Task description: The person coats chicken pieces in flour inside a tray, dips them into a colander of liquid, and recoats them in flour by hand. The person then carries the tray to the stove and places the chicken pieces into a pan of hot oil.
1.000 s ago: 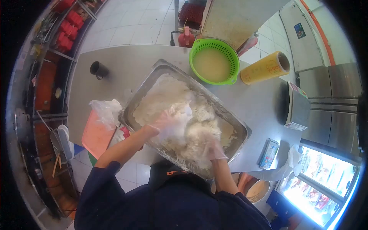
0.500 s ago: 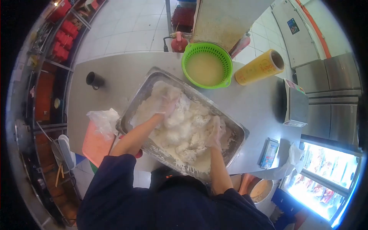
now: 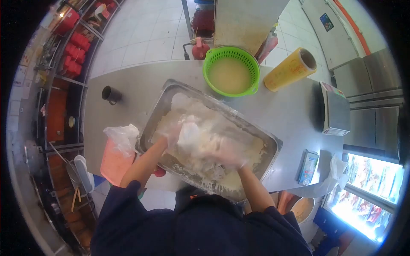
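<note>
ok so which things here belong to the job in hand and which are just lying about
In the job:
- left hand and right hand, both at the floury mix
- tray

Apparently lying about:
- mug
- yellow roll
- pink board
- blue box
- green basket, though it may be related

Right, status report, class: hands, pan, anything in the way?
Left hand, right hand: blurred, at white floury mass in pan. Pan angled on table. Green basket beyond far rim, not blocking.

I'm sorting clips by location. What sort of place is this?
Probably a commercial kitchen: there's a large metal pan of white, flour-like powder, what looks like a lit glass-fronted fridge, and a big yellow roll resembling cling film.
</note>
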`<state>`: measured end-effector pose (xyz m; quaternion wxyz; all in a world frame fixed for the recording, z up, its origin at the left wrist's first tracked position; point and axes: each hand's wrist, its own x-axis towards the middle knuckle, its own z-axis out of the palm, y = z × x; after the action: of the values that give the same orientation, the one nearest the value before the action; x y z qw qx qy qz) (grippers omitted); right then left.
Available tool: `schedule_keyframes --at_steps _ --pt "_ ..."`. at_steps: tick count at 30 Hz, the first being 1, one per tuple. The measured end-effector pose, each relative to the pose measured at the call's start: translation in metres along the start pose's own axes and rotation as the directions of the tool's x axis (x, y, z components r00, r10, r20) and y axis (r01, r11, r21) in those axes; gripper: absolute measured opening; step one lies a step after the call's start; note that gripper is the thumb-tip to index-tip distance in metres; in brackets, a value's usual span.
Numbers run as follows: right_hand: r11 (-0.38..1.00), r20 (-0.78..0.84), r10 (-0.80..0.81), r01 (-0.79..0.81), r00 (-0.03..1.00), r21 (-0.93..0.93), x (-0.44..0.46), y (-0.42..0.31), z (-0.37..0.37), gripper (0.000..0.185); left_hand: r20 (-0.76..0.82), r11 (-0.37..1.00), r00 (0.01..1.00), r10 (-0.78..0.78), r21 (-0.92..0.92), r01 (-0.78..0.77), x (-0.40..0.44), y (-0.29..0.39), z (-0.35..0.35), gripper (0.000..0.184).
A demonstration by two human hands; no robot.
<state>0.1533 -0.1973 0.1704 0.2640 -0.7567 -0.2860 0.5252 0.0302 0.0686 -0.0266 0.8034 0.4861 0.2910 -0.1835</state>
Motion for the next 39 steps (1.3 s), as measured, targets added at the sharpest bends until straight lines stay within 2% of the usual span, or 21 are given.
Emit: schedule_keyframes --at_steps 1,2,4,5,8,9,10,13,15,17,20,21,22,26,29,31,34,35,37,38,39 --pt "0.986 0.013 -0.004 0.006 1.000 -0.169 -0.019 -0.024 0.004 0.043 -0.052 0.998 0.998 -0.033 0.059 0.036 -0.018 -0.007 -0.005 0.058" --pt "0.952 -0.055 -0.133 0.112 0.990 -0.285 -0.022 -0.004 0.027 0.047 -0.184 0.885 0.981 -0.055 0.446 0.134 -0.037 -0.014 -0.007 0.066" --pt "0.806 -0.155 -0.393 0.258 0.906 -0.533 -0.033 0.031 0.070 0.053 -0.312 0.617 0.950 -0.021 0.744 0.258 -0.067 0.019 0.007 0.073" --pt "0.700 -0.185 -0.519 0.291 0.834 -0.653 -0.042 0.046 0.090 0.056 -0.310 0.438 0.917 -0.252 0.808 0.393 -0.093 0.070 0.038 0.085" --pt "0.755 -0.398 -0.383 0.034 0.834 -0.655 -0.061 0.073 0.103 0.067 -0.345 0.235 0.810 -0.475 0.836 0.495 -0.115 0.098 0.060 0.098" --pt "0.944 -0.538 -0.259 0.094 0.802 -0.315 -0.064 0.082 0.099 0.068 -0.340 0.299 0.816 -0.467 0.808 0.508 -0.109 0.089 0.052 0.095" --pt "0.984 -0.621 -0.080 0.160 0.780 0.075 -0.065 0.087 0.098 0.069 -0.342 0.402 0.831 -0.439 0.752 0.522 -0.102 0.076 0.044 0.092" --pt "0.938 -0.592 0.103 0.119 0.800 0.325 -0.054 0.102 0.109 0.062 -0.258 0.786 0.863 -0.435 0.358 0.504 -0.078 0.040 0.026 0.083" --pt "0.820 -0.527 0.276 0.089 0.804 0.565 -0.044 0.107 0.115 0.055 -0.108 0.873 0.873 -0.476 0.060 0.484 -0.071 0.030 0.023 0.077" --pt "0.726 -0.472 0.361 0.075 0.804 0.683 -0.038 0.108 0.119 0.051 0.032 0.854 0.868 -0.496 -0.160 0.495 -0.065 0.022 0.027 0.072" --pt "0.903 -0.507 0.082 0.151 0.858 0.402 -0.014 0.098 0.114 0.043 0.178 0.829 0.867 -0.466 -0.256 0.498 -0.062 0.017 0.059 0.071" --pt "0.502 -0.348 0.248 0.187 0.904 0.844 0.007 0.102 0.116 0.041 0.201 0.840 0.869 -0.452 -0.231 0.491 -0.061 0.020 0.070 0.072" --pt "-0.068 -0.125 0.290 0.151 0.949 0.986 0.022 0.111 0.115 0.040 0.223 0.850 0.871 -0.438 -0.212 0.482 -0.062 0.022 0.079 0.073" --pt "-0.067 -0.167 0.238 0.188 0.957 0.980 0.028 0.155 0.115 0.041 0.170 0.926 0.923 -0.346 0.224 0.305 -0.066 0.044 0.095 0.078" --pt "0.203 -0.265 0.222 0.221 0.938 0.954 -0.011 0.117 0.089 0.043 -0.006 0.782 0.979 -0.205 0.600 0.168 -0.076 0.082 0.107 0.082" --pt "0.642 -0.388 0.185 0.188 0.903 0.743 -0.030 0.094 0.073 0.043 -0.111 0.799 0.991 -0.074 0.589 0.125 -0.075 0.082 0.103 0.081" --pt "0.534 -0.419 0.215 0.253 0.882 0.807 -0.042 0.073 0.054 0.045 -0.226 0.868 0.967 0.115 0.496 0.013 -0.065 0.074 0.093 0.074" --pt "0.536 -0.418 0.210 0.253 0.884 0.805 -0.037 0.079 0.051 0.045 -0.364 0.863 0.925 0.113 0.497 0.090 -0.060 0.075 0.089 0.080" --pt "0.549 -0.596 0.563 0.281 0.572 0.787 -0.022 0.099 0.054 0.046 -0.495 0.857 0.862 0.110 0.487 0.171 -0.051 0.086 0.082 0.086" --pt "0.548 -0.597 0.563 0.282 0.572 0.787 -0.016 0.104 0.056 0.046 -0.489 0.839 0.865 0.112 0.512 0.181 -0.041 0.087 0.077 0.088" --pt "0.725 -0.721 0.517 0.213 0.462 0.656 -0.010 0.105 0.053 0.045 -0.486 0.829 0.868 0.104 0.524 0.194 -0.025 0.080 0.073 0.090"
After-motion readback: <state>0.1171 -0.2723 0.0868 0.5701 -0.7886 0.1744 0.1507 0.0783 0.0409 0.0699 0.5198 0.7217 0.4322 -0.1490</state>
